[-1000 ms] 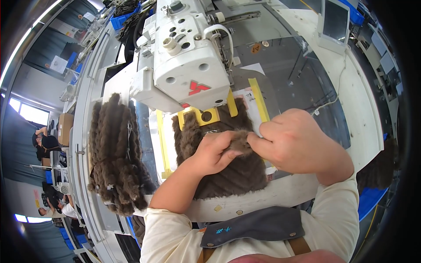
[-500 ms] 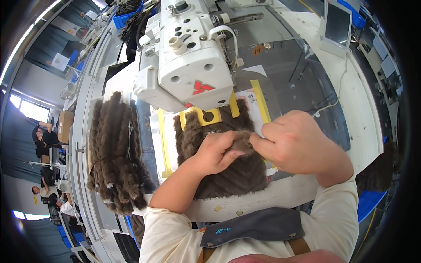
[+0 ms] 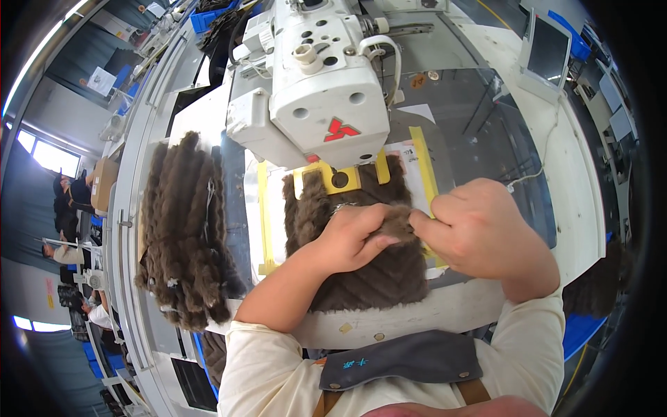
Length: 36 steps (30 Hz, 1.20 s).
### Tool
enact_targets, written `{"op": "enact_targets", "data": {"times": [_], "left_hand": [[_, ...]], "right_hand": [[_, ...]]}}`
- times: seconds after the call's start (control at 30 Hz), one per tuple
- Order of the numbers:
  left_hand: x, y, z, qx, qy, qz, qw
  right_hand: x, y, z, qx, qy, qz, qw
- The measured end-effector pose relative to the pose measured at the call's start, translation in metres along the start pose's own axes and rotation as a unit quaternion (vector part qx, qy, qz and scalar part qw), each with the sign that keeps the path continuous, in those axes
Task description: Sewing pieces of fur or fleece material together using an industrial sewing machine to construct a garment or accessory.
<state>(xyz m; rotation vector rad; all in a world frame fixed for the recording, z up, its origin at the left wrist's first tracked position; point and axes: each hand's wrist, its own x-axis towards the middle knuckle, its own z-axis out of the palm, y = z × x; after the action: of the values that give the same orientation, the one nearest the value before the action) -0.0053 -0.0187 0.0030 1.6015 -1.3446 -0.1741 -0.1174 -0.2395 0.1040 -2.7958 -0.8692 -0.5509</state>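
My left hand [image 3: 356, 236] is closed round a tuft of brown fur strip [image 3: 396, 219] at the middle of the view. Just right of it, my right hand [image 3: 472, 229] has fingers curled, pinching the same strip at its end. Both hands are over a brown quilted fur panel [image 3: 368, 281], which lies on a white board with yellow tape [image 3: 427, 167] along its sides. A yellow U-shaped clamp [image 3: 354, 181] rests on the panel's upper part, below the white sewing machine head [image 3: 319, 118] with its red mark.
A pile of brown fur strips [image 3: 180, 229] lies left on the machine table [image 3: 577, 201]. A small screen unit [image 3: 545, 52] stands at back right, with a cord running down. Blue bins [image 3: 580, 337] are at the edges. Co-workers [image 3: 66, 254] are at stations far left.
My hands keep their grip on the fur strip, shifted slightly right in the picture. The view has moved a little, with the machine appearing higher and further right.
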Motion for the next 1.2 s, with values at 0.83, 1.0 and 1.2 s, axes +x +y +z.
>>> {"op": "enact_targets", "data": {"times": [0.83, 1.0, 1.2], "left_hand": [[0.003, 0.002, -0.001, 0.001, -0.008, -0.025, 1.000], [0.004, 0.002, -0.006, -0.039, 0.002, -0.031, 0.999], [-0.012, -0.009, -0.012, -0.140, 0.059, -0.018, 0.988]], "right_hand": [[0.009, -0.011, -0.002, 0.014, 0.046, 0.051, 0.998], [0.004, -0.010, -0.014, -0.015, 0.071, 0.085, 0.994], [0.002, 0.006, -0.023, 0.024, 0.156, 0.031, 0.987]]}}
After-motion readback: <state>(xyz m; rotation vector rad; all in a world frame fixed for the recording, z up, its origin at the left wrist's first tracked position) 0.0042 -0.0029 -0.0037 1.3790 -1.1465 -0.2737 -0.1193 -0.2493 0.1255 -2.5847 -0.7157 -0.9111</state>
